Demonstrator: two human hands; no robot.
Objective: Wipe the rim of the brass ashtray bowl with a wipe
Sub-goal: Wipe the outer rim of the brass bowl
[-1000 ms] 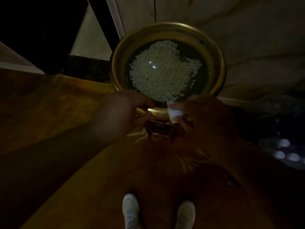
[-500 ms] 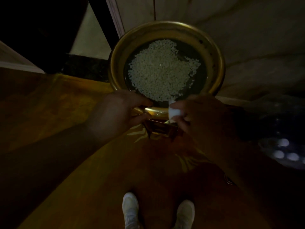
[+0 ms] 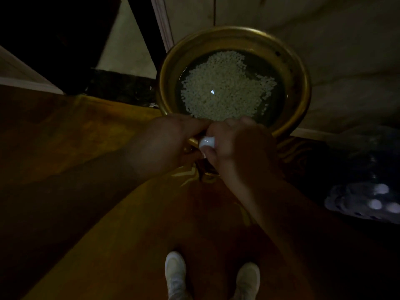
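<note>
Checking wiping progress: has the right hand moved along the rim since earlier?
Yes. The right hand with the wipe slid left along the bowl rim, meeting the left hand.

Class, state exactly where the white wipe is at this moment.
In the head view, the white wipe sits just left of centre, pinched in the right hand against the brass bowl's near rim, beside the left hand.

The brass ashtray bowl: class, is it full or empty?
Partly filled. The round brass ashtray bowl holds a patch of pale granules over a dark floor; its sloping inner walls stay bare.
</note>
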